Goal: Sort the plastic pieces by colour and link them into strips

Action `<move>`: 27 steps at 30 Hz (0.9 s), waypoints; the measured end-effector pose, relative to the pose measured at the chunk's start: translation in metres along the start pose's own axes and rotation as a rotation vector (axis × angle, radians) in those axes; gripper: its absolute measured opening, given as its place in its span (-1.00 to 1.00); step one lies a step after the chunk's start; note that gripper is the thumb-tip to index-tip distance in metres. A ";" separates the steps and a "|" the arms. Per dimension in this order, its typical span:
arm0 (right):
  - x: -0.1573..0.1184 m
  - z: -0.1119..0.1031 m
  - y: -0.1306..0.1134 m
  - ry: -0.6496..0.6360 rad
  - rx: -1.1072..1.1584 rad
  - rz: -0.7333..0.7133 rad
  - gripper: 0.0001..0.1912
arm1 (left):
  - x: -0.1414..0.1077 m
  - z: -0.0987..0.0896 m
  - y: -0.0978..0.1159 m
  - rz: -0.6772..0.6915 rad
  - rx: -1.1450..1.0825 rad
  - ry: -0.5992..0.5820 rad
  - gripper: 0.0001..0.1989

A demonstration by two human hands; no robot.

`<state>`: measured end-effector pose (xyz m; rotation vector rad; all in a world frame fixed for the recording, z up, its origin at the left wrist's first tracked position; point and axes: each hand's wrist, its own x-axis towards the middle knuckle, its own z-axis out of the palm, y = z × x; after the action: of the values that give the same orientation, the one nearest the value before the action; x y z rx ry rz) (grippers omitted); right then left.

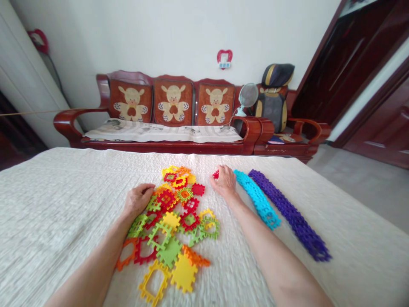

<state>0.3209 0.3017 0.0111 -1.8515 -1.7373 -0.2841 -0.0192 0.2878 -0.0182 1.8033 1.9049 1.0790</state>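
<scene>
A loose pile of flat plastic interlocking tiles with toothed edges lies mid-table, among them a solid yellow tile (184, 273), a green tile (170, 251) and a red frame tile (167, 199). At the pile's left edge is my left hand (139, 199), its fingers bent and pressed together; whatever they hold, if anything, is hidden. My right hand (225, 181), right of the pile, pinches a small red tile (216, 174), mostly covered by the fingers. Just beyond that hand lies a long light-blue strip of joined tiles (257, 198), beside a longer purple strip (290, 215).
A cream quilted cloth (64, 204) covers the table. Behind it stands a dark red wooden sofa (179, 147) with bear-patterned cushions (173, 102). A small fan (248, 94) and an armchair with a padded seat back (271, 111) are at the right.
</scene>
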 end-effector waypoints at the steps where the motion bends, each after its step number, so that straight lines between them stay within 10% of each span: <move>1: 0.004 0.000 -0.002 -0.035 -0.025 0.027 -0.53 | 0.000 0.000 0.000 0.000 -0.002 0.001 -0.65; 10: 0.011 0.015 0.003 -0.089 -0.089 0.035 -0.66 | -0.002 0.000 0.003 0.005 0.010 0.009 -0.65; 17: 0.009 0.019 0.007 0.111 0.132 -0.104 -0.64 | -0.003 -0.001 0.004 0.018 -0.014 -0.010 -0.65; 22: -0.017 -0.001 -0.007 -0.146 0.517 -0.481 -0.64 | -0.004 -0.001 0.006 0.021 -0.015 -0.005 -0.66; 27: -0.043 -0.004 -0.016 -0.269 0.529 -0.533 -0.61 | -0.004 -0.001 0.007 0.037 -0.010 -0.005 -0.66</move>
<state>0.3008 0.2633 -0.0035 -1.0700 -2.2081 0.2230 -0.0142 0.2829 -0.0139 1.8405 1.8666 1.0933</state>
